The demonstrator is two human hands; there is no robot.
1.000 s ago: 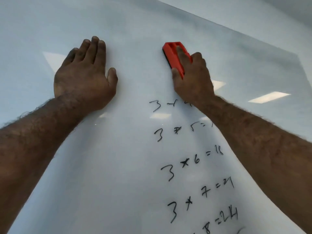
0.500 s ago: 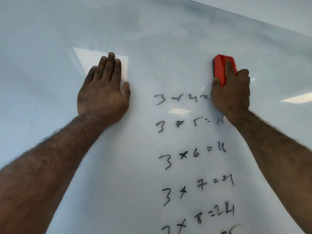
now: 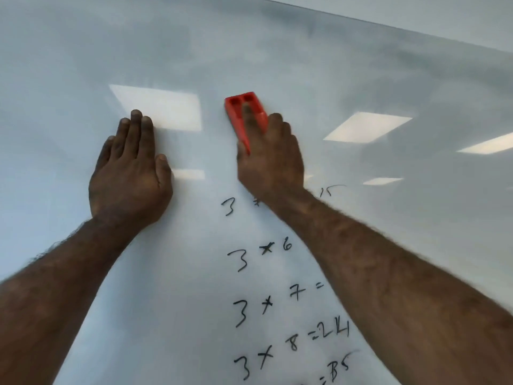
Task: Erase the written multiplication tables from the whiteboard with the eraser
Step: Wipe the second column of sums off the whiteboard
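The red eraser [image 3: 243,118] lay flat against the whiteboard [image 3: 277,51], just above the topmost remaining row of sums, with its far end and two moulded recesses showing beyond the fingers. The right hand [image 3: 270,159] held it: one finger ran along the top groove, the thumb sat against the near side, and the grip was closed firmly around the eraser. The left hand [image 3: 130,173] was pressed palm-down and flat on the board to the left, fingers together, holding nothing, apparently as a brace.

Judged step: mid-erase, working down the column. The board above the eraser looked clear of writing, with faint grey smearing. The written rows [image 3: 277,301] below were still there: "3 × … 15", partly hidden by the right wrist, then "3 × 6", "3 × 7 =", "3 × 8 = 24" and a cut-off line ending "35". The right forearm [image 3: 402,287] covered several answers. Well under half of the visible column appeared done.

The next move probably calls for drawing the eraser down over the "15" row and sweeping sideways across its full width, with steady pressure so that no ghost strokes remain.

The whiteboard was glossy and pale, and reflected rectangular ceiling lights [image 3: 366,126]. Its upper edge ran diagonally at top right, with plain wall [image 3: 444,12] beyond. Nothing else of the room showed.
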